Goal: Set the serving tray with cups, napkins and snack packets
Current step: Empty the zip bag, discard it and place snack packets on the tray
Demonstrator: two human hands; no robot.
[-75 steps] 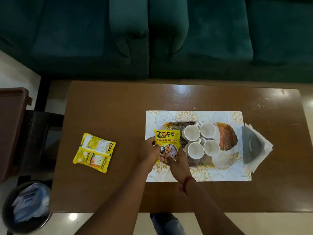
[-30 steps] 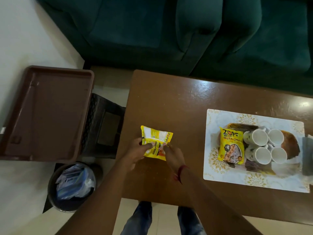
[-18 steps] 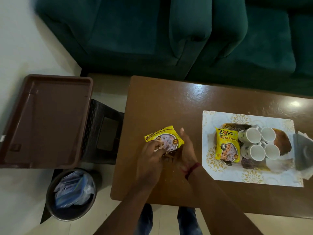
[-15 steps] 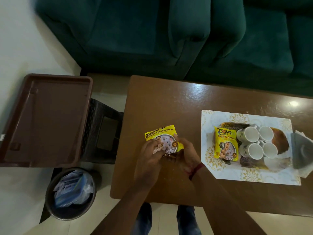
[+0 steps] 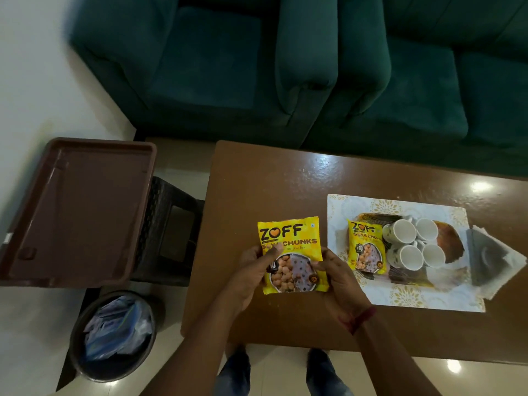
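Observation:
I hold a yellow Zoff soya chunks packet [image 5: 291, 252] face up above the brown table [image 5: 257, 181]. My left hand [image 5: 253, 271] grips its left edge and my right hand [image 5: 335, 274] grips its lower right edge. To the right, the patterned serving tray [image 5: 445, 238] rests on a white floral mat [image 5: 405, 298]. A second yellow packet [image 5: 367, 247] lies on the tray's left part, beside several white cups [image 5: 413, 247] grouped in the middle. A stack of white napkins [image 5: 497, 261] under a dark holder lies off the tray's right side.
A brown plastic tray [image 5: 77, 210] sits on a dark stool [image 5: 171, 224] left of the table. Below it stands a bin [image 5: 114, 335] with plastic waste. A green sofa [image 5: 314, 67] runs behind the table. My feet show at the table's near edge.
Both hands left the first packet on the tray, went left, picked the second packet off the table and flipped it face up. It is now held higher and nearer the tray.

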